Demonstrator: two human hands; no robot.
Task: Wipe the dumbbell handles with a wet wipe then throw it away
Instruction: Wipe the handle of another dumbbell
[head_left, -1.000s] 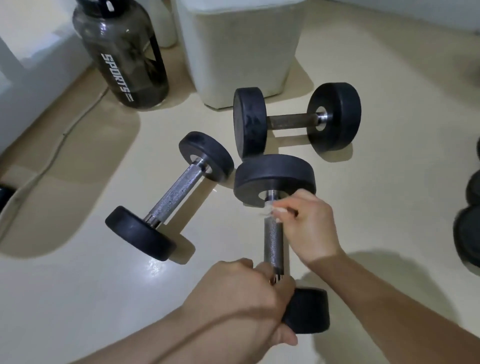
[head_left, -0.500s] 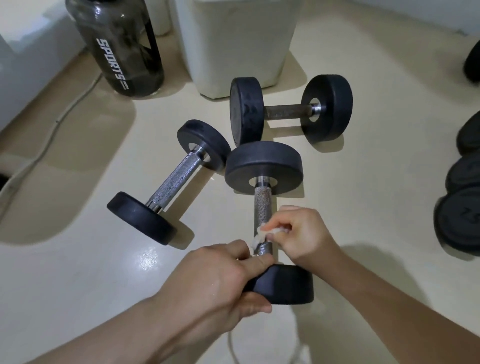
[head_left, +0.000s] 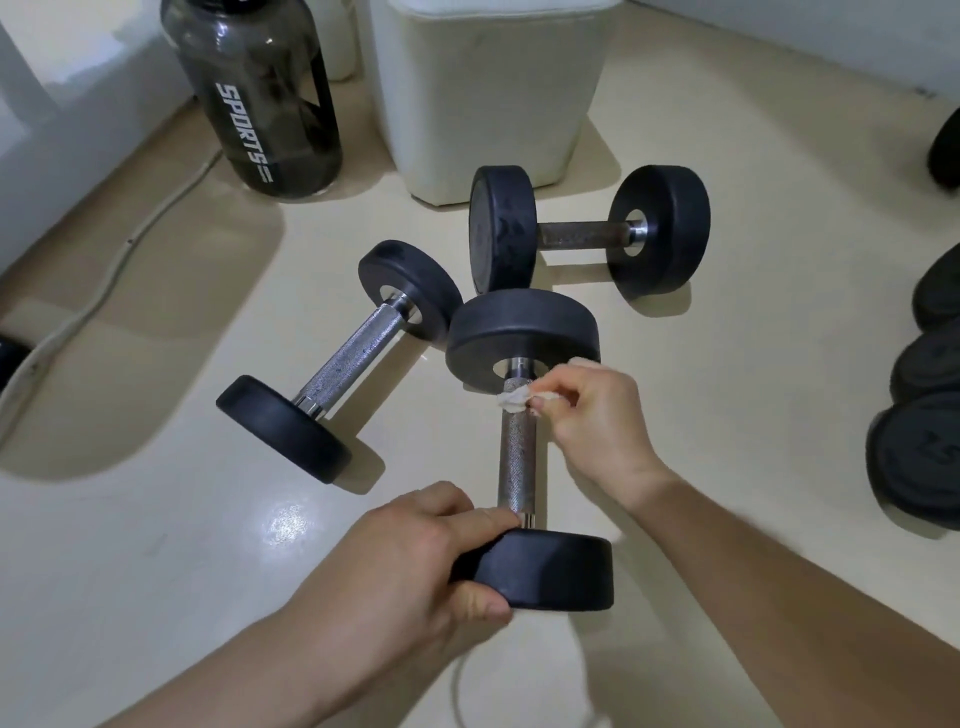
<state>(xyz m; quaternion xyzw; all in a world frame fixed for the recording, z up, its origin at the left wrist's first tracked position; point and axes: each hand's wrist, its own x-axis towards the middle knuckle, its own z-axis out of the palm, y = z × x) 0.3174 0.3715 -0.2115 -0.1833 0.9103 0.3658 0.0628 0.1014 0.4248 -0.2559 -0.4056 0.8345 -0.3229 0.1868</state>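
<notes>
Three black dumbbells with metal handles lie on the cream floor. The nearest dumbbell (head_left: 515, 457) points away from me. My left hand (head_left: 415, 561) grips its near weight, fingers and thumb curled round the rim. My right hand (head_left: 592, 415) pinches a small crumpled white wet wipe (head_left: 514, 401) against the far end of that handle, just below the far weight. A second dumbbell (head_left: 353, 358) lies diagonally to the left, and a third dumbbell (head_left: 582, 235) lies crosswise behind.
A white bin (head_left: 493, 93) stands at the back centre, right behind the third dumbbell. A dark sports bottle (head_left: 260, 98) stands to its left. A grey cable (head_left: 104, 280) runs along the left floor. More black weights (head_left: 919, 457) sit at the right edge.
My right hand slid the wipe down the handle toward the near weight, then back up to the far end. My left hand shifted from the handle's base onto the near weight.
</notes>
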